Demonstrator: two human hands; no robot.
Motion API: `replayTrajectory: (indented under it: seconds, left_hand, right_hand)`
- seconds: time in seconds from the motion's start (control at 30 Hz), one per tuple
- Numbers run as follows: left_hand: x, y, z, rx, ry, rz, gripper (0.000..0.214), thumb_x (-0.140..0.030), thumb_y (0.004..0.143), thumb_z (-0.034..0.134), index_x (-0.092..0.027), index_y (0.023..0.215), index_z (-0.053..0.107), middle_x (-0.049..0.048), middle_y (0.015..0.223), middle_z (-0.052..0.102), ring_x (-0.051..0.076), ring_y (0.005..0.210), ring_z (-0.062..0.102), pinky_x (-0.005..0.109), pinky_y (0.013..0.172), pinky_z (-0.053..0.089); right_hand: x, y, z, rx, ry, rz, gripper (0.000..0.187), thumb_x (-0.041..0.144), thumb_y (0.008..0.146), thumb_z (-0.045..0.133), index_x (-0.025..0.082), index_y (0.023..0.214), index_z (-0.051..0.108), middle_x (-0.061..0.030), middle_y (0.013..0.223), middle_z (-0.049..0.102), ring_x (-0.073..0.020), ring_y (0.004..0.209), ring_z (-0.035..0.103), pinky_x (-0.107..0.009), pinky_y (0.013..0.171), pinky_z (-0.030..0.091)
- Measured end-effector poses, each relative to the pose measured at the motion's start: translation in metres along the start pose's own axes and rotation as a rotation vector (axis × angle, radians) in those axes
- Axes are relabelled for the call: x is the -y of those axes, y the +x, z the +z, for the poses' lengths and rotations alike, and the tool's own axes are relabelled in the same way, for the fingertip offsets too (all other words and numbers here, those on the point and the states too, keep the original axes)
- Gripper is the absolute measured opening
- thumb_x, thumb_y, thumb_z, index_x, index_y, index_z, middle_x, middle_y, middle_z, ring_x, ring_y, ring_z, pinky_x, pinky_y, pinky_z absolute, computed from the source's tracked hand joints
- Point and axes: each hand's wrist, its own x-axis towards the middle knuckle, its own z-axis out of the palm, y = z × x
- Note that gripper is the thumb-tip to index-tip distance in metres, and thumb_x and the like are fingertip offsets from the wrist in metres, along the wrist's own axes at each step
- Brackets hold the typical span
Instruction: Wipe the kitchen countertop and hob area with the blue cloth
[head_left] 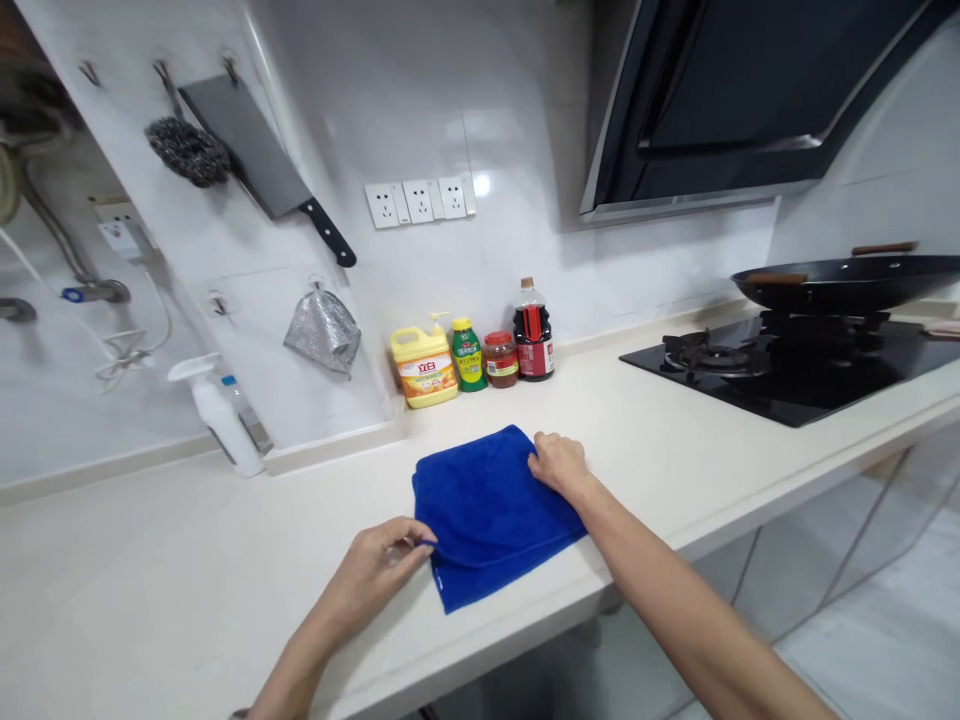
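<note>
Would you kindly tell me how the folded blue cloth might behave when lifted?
The folded blue cloth likely flops, its upper layer curving softly. It may unfold: the left hand pinches an upper corner while a lower layer lies flat.

The cloth (pixel 487 500) is plain deep blue, the countertop (pixel 225 590) cream-white.

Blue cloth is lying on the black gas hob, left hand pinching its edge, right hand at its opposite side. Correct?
Wrong surface: the head view shows the blue cloth on the off-white countertop, not the black gas hob. Left hand and right hand are as you said.
</note>
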Motion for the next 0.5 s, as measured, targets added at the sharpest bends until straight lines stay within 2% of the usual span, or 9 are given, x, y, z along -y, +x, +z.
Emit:
replayTrajectory:
  seconds: [0.07, 0.13, 0.3, 0.4, 0.5]
  left_hand:
    - [-0.008, -0.005, -0.001, -0.124, 0.007, 0.012, 0.020, -0.041, 0.090, 0.058, -0.026, 0.093, 0.070, 0.0003, 0.097, 0.073, 0.016, 0.082, 0.066, 0.028, 0.078, 0.052]
    - [-0.015, -0.014, 0.003, -0.195, 0.019, 0.026, 0.022, -0.044, 0.090, 0.059, -0.027, 0.096, 0.070, 0.0001, 0.099, 0.073, 0.015, 0.079, 0.066, 0.028, 0.077, 0.053]
    - [-0.010, -0.035, 0.026, -0.048, 0.031, 0.032, 0.020, -0.041, 0.093, 0.055, -0.027, 0.094, 0.070, 0.0005, 0.093, 0.072, 0.015, 0.078, 0.066, 0.026, 0.073, 0.053]
    - [-0.003, -0.038, 0.034, -0.051, 0.039, 0.022, 0.021, -0.042, 0.092, 0.055, -0.026, 0.096, 0.069, 0.0025, 0.094, 0.072, 0.016, 0.078, 0.066, 0.027, 0.074, 0.054]
    - [-0.005, -0.036, 0.033, -0.048, 0.072, 0.069, 0.022, -0.042, 0.093, 0.054, -0.025, 0.093, 0.068, 0.0034, 0.093, 0.072, 0.017, 0.078, 0.066, 0.027, 0.073, 0.054]
  right_hand:
    - [-0.002, -0.001, -0.001, -0.005, 0.015, -0.014, 0.027, 0.020, 0.092, 0.046, 0.015, 0.108, 0.067, -0.0181, 0.107, 0.073, -0.0280, 0.100, 0.070, -0.036, 0.082, 0.050]
    - [-0.003, -0.002, -0.003, -0.014, 0.040, -0.024, 0.025, 0.018, 0.092, 0.046, 0.015, 0.107, 0.067, -0.0173, 0.107, 0.073, -0.0275, 0.101, 0.070, -0.036, 0.083, 0.049]
    - [-0.003, -0.002, -0.009, -0.068, 0.132, -0.018, 0.028, 0.020, 0.096, 0.043, 0.017, 0.116, 0.062, -0.0141, 0.114, 0.071, -0.0245, 0.106, 0.067, -0.032, 0.083, 0.048]
    - [-0.003, -0.009, -0.012, -0.117, 0.252, -0.036, 0.027, 0.025, 0.097, 0.043, 0.020, 0.118, 0.060, -0.0079, 0.110, 0.073, -0.0201, 0.102, 0.068, -0.028, 0.081, 0.048]
    - [-0.009, -0.022, -0.011, -0.209, 0.431, -0.114, 0.021, 0.024, 0.094, 0.048, 0.022, 0.107, 0.065, -0.0030, 0.096, 0.075, -0.0174, 0.090, 0.069, -0.026, 0.078, 0.047]
